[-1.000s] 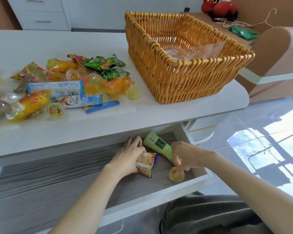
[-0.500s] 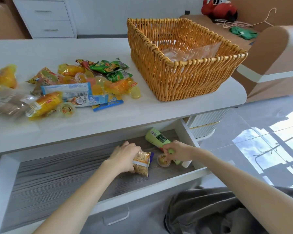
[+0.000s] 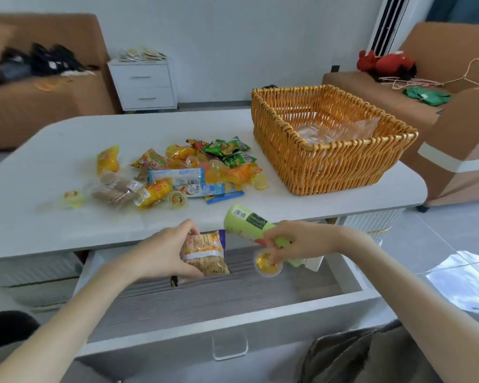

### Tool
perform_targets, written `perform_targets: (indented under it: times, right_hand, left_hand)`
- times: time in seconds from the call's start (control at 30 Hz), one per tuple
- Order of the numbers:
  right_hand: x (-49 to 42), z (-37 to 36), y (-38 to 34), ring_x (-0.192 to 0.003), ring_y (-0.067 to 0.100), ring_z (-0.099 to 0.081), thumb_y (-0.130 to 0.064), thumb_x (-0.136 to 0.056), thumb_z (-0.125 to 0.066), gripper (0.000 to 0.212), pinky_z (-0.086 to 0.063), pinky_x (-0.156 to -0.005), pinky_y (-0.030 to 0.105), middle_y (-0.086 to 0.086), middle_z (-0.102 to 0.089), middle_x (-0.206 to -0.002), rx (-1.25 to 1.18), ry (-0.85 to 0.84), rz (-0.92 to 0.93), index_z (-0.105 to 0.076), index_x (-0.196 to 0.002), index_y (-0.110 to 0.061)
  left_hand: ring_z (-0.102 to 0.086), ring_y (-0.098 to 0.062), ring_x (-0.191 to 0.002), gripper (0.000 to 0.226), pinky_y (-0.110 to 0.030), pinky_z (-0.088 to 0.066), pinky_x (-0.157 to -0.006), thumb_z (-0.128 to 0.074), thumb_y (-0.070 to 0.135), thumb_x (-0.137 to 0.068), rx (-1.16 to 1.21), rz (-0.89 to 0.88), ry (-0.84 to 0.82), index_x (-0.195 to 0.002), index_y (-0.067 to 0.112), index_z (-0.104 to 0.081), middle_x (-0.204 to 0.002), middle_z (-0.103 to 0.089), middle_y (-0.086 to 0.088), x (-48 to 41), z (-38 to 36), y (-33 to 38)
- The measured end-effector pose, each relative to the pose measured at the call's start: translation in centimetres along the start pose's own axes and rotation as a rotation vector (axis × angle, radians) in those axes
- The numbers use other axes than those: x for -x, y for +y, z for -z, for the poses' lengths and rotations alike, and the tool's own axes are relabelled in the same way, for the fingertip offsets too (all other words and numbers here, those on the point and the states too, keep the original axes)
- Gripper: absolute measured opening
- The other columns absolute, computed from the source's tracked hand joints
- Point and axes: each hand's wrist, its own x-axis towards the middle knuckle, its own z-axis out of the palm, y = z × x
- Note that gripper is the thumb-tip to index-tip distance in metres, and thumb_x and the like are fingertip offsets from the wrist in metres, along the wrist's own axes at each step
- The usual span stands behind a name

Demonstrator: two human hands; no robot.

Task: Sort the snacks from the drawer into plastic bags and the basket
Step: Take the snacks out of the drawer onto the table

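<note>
Head view: in front of the basket [image 3: 329,172] and lower, the drawer [image 3: 233,324] stands pulled out under the near edge of the table [image 3: 53,167]. The left hand [image 3: 163,255] grips an orange snack packet [image 3: 205,252], fingers and thumb curled round it, over the drawer, in front and left of the basket. The right hand [image 3: 302,241] pinches a green tube pack [image 3: 246,221] and a small yellow jelly cup [image 3: 268,265] together, in front of the basket's near-left corner; the tube's top overlaps the table edge. Left of the basket a heap of snacks [image 3: 188,172] lies on the table, its nearest piece just beside the basket wall. Clear plastic bags [image 3: 340,131] lie inside the basket. Bare tabletop runs between the heap and the near edge.
</note>
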Motion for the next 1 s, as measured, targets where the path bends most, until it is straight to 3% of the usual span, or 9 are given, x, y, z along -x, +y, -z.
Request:
perform_targets:
  times: [0.07, 0.17, 0.27, 0.4, 0.47, 0.57, 0.73, 0.87, 1.0]
  right_hand:
    - [-0.9, 1.3, -1.0, -0.076, 0.008, -0.048, -0.032, -0.092, -0.062, 0.022, -0.038, -0.07, 0.024, -0.011, -0.053, -0.084, -0.103, 0.127, 0.019, -0.053, -0.083, -0.014]
    - [-3.6, 2.2, -1.2, -0.071, 0.013, -0.049, -0.03, -0.092, -0.061, 0.021, -0.034, -0.062, 0.024, -0.003, -0.055, -0.079, -0.242, 0.391, -0.019, -0.052, -0.082, -0.014]
    - [-7.1, 2.1, -0.5, -0.072, 0.018, -0.05, -0.029, -0.094, -0.057, 0.019, -0.033, -0.058, 0.028, -0.002, -0.055, -0.08, -0.34, 0.567, -0.147, -0.047, -0.08, -0.019]
    - [-11.8, 0.9, 1.2, -0.101, 0.03, -0.049, -0.031, -0.093, -0.052, 0.02, -0.038, -0.076, 0.034, 0.009, -0.057, -0.095, -0.473, 0.623, -0.313, -0.043, -0.077, -0.025]
    - [-13.9, 0.6, 1.8, -0.116, 0.034, -0.04, -0.032, -0.093, -0.05, 0.017, -0.028, -0.085, 0.035, 0.018, -0.056, -0.111, -0.444, 0.65, -0.368, -0.043, -0.08, -0.024]
    - [-16.3, 1.1, 2.1, -0.119, 0.034, -0.035, -0.032, -0.095, -0.048, 0.015, -0.019, -0.087, 0.035, 0.018, -0.053, -0.119, -0.467, 0.705, -0.377, -0.043, -0.085, -0.022]
    - [-19.4, 2.7, 3.4, -0.123, 0.035, -0.031, -0.035, -0.095, -0.051, 0.018, -0.036, -0.099, 0.04, 0.02, -0.042, -0.133, -0.488, 0.765, -0.329, -0.043, -0.085, -0.022]
    - [-20.8, 3.9, 3.6, -0.141, 0.034, -0.01, -0.04, -0.095, -0.05, 0.019, -0.016, -0.11, 0.043, 0.019, -0.023, -0.15, -0.472, 0.797, -0.326, -0.048, -0.1, -0.021]
    - [-21.0, 4.1, 3.6, -0.141, 0.036, -0.009, -0.049, -0.096, -0.044, 0.023, -0.014, -0.111, 0.05, 0.015, -0.018, -0.154, -0.455, 0.812, -0.356, -0.046, -0.111, -0.032]
  left_hand:
    - [-0.056, -0.012, -0.095, 0.069, -0.028, -0.048, -0.082, -0.081, 0.049, -0.066, 0.098, 0.045, 0.114, -0.117, 0.03, -0.039, -0.109, -0.055, 0.004, 0.9, 1.8, -1.5]
    - [-0.053, -0.009, -0.093, 0.062, -0.014, -0.041, -0.073, -0.079, 0.042, -0.072, 0.186, 0.042, 0.289, -0.121, 0.024, -0.046, -0.102, -0.054, 0.008, 0.4, 2.9, -3.3]
    - [-0.045, -0.012, -0.099, 0.064, -0.02, -0.034, -0.08, -0.074, 0.041, -0.078, 0.165, 0.022, 0.353, -0.13, 0.016, -0.047, -0.102, -0.046, 0.005, -2.0, 2.6, -4.7]
    - [-0.04, -0.017, -0.117, 0.064, -0.032, -0.036, -0.101, -0.063, 0.047, -0.085, 0.135, 0.001, 0.326, -0.142, 0.025, -0.041, -0.12, -0.046, 0.005, -5.9, 1.1, -5.6]
    - [-0.034, -0.02, -0.124, 0.066, -0.036, -0.035, -0.102, -0.054, 0.053, -0.089, 0.073, 0.016, 0.312, -0.147, 0.034, -0.032, -0.129, -0.044, 0.008, -7.7, 0.4, -5.7]
    - [-0.032, -0.02, -0.12, 0.074, -0.034, -0.037, -0.097, -0.042, 0.07, -0.085, -0.025, 0.031, 0.379, -0.149, 0.037, -0.023, -0.139, -0.041, 0.01, -10.3, 0.2, -5.8]
    - [-0.028, -0.021, -0.126, 0.07, -0.036, -0.033, -0.102, -0.039, 0.064, -0.09, -0.168, 0.001, 0.457, -0.151, 0.039, -0.016, -0.149, -0.033, 0.008, -14.4, 0.8, -5.7]
    - [-0.016, -0.027, -0.138, 0.07, -0.047, -0.019, -0.11, -0.033, 0.066, -0.091, -0.242, 0.083, 0.373, -0.151, 0.04, -0.01, -0.156, -0.021, 0.005, -17.0, 2.2, -5.5]
    - [-0.011, -0.029, -0.141, 0.073, -0.053, -0.013, -0.113, -0.036, 0.064, -0.092, -0.277, 0.14, 0.358, -0.152, 0.037, -0.006, -0.159, -0.014, 0.006, -17.5, 2.7, -4.3]
